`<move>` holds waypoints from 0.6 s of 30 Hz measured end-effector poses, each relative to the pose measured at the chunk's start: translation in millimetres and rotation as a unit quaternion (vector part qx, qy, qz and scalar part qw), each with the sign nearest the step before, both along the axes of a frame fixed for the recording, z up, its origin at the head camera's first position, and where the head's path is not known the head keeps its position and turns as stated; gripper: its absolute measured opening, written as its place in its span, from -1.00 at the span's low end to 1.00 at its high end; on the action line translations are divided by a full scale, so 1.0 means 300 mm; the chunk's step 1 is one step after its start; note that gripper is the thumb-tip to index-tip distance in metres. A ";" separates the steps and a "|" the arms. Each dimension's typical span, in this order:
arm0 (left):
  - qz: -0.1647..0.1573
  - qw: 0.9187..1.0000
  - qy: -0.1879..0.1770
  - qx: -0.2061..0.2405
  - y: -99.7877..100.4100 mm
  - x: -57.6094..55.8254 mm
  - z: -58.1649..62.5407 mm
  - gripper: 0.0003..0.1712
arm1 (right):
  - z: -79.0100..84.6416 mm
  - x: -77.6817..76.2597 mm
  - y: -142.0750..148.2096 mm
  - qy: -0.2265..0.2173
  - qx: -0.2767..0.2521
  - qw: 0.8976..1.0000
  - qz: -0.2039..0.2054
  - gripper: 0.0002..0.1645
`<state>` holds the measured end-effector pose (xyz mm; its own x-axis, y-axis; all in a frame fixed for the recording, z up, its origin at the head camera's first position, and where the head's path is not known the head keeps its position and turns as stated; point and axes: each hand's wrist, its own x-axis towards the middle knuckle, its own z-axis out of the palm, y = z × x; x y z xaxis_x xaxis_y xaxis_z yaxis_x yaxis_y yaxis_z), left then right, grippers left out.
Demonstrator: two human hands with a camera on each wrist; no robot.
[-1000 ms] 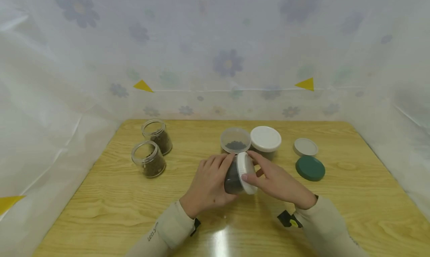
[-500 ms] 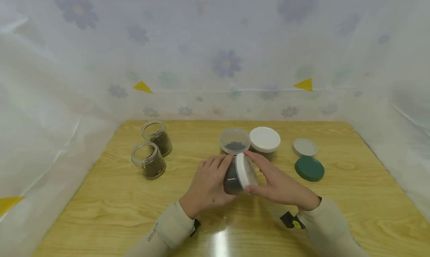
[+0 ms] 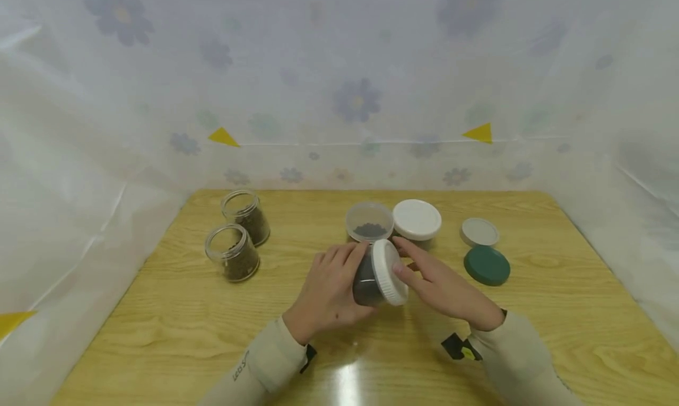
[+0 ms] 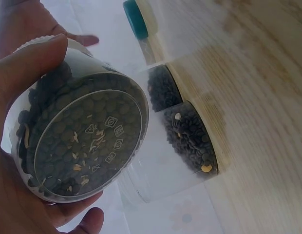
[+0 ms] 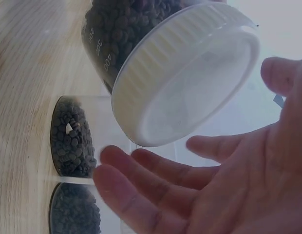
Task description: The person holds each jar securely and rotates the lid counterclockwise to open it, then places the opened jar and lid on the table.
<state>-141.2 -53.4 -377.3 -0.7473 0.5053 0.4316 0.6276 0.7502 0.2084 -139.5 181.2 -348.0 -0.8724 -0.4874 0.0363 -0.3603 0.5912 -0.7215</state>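
Note:
My left hand point(image 3: 330, 285) grips a clear plastic jar point(image 4: 87, 141) full of dark pellets, tilted so that its ribbed white lid point(image 5: 190, 83) faces right. Through the jar's bottom, some pale flakes show among the pellets in the left wrist view. Beside the lid is my right hand point(image 3: 445, 285); in the right wrist view its fingers point(image 5: 156, 187) are spread and loosely bent, apart from the rim. Behind the jar stands an uncovered clear tub point(image 3: 369, 223) with dark pellets low inside. A similar tub with a white lid point(image 3: 417, 218) adjoins it.
At the left of the wooden table point(image 3: 175, 329) stand two open glass jars, a nearer one point(image 3: 241, 261) and a farther one point(image 3: 254, 223), both with brown bits inside. A green lid point(image 3: 487, 266) and a greyish lid point(image 3: 480, 233) lie at the right. Patterned sheeting point(image 3: 297, 99) surrounds the table.
Half a second ago my right thumb and fingers spanned the lid's rim; now the thumb has shifted up and the fingers have come off the rim. My left hand keeps the jar in place.

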 end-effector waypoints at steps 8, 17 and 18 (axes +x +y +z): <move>0.000 1.000 0.012 -0.013 0.002 0.001 -0.011 0.22 | 0.020 0.000 -0.014 -0.080 0.040 0.994 -0.057 -0.23; -0.002 1.000 0.008 -0.013 -0.003 0.005 -0.008 0.22 | 0.007 -0.001 0.001 -0.041 0.016 0.999 0.014 -0.05; -0.002 1.000 0.007 -0.013 -0.005 0.006 -0.006 0.22 | 0.003 -0.001 0.004 -0.028 0.008 0.999 0.030 -0.03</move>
